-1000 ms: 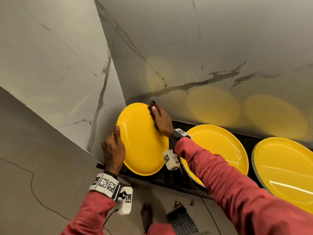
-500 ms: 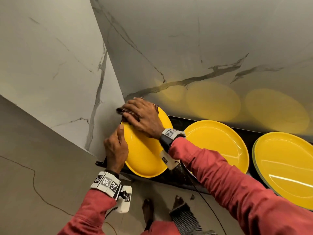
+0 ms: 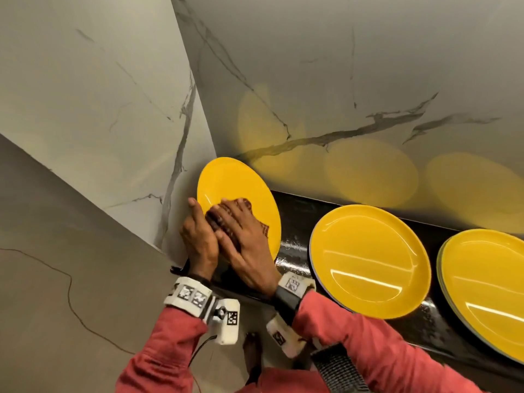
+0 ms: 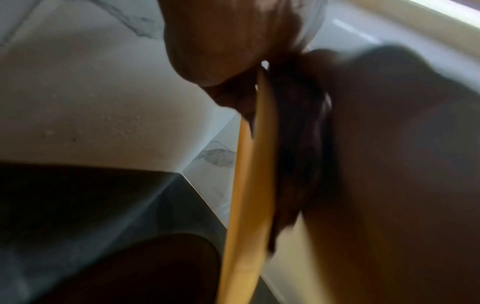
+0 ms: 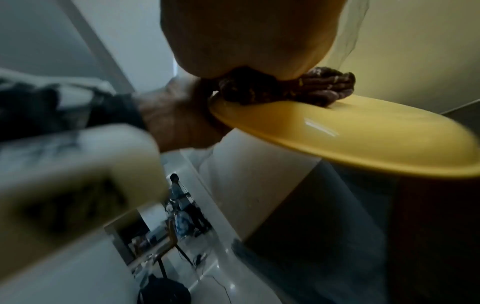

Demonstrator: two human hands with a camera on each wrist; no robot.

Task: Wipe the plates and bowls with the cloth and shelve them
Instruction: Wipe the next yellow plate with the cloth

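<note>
Wiping goes on at the left end of the black shelf (image 3: pixel 295 211), in the corner of the marble wall (image 3: pixel 340 66): the left hand (image 3: pixel 198 236) curls round the rim of a tilted yellow plate (image 3: pixel 226 182), while the right hand (image 3: pixel 241 236) lies with nearly straight fingers (image 3: pixel 226 208) pressing the dark cloth (image 3: pixel 262 226) on its face. Two more yellow plates (image 3: pixel 368 259) lie flat further right on the shelf, so I judge shelving well along, with no bowls in view. Only square coded markers show on the wrist bands (image 3: pixel 192 295); I can read no words.
</note>
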